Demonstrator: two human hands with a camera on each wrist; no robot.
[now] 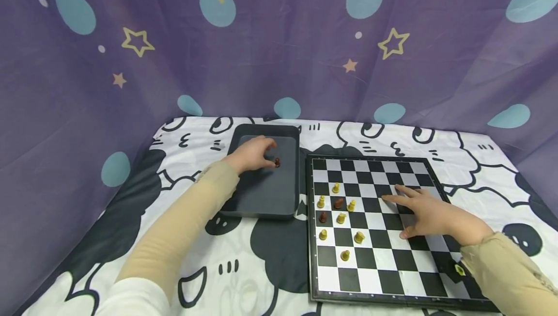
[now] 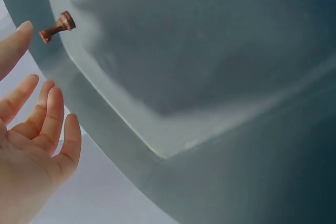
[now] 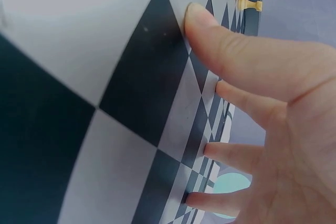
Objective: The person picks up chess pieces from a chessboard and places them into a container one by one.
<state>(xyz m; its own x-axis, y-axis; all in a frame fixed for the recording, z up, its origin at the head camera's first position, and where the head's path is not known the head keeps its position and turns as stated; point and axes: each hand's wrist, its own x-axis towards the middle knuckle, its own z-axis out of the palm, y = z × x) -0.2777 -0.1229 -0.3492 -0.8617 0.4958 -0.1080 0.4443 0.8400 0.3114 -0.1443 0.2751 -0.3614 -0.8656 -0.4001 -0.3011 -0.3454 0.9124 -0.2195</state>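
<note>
Over the dark grey tray [image 1: 279, 199] my left hand [image 1: 253, 154] reaches in from the left, thumb and fingers spread apart. A small brown chess piece [image 2: 59, 27] is just beyond the thumb tip, and a gap shows between them in the left wrist view. My right hand [image 1: 431, 214] is at the right side of the chessboard [image 1: 383, 260], fingers spread and holding nothing. Its fingertips [image 3: 207, 150] appear to touch the squares. On the board's left part stand several yellow chess pieces [image 1: 341, 218] and two brown ones, including a brown chess piece [image 1: 323, 217] near the left edge.
A white cloth [image 1: 257, 277] with black cartoon drawings lies under the tray and board. Behind it hangs a purple curtain [image 1: 279, 54] with stars and blue spots. The tray stands left of the board, close to its edge. A dark tag with a yellow-green mark [image 1: 459, 270] is near the right sleeve.
</note>
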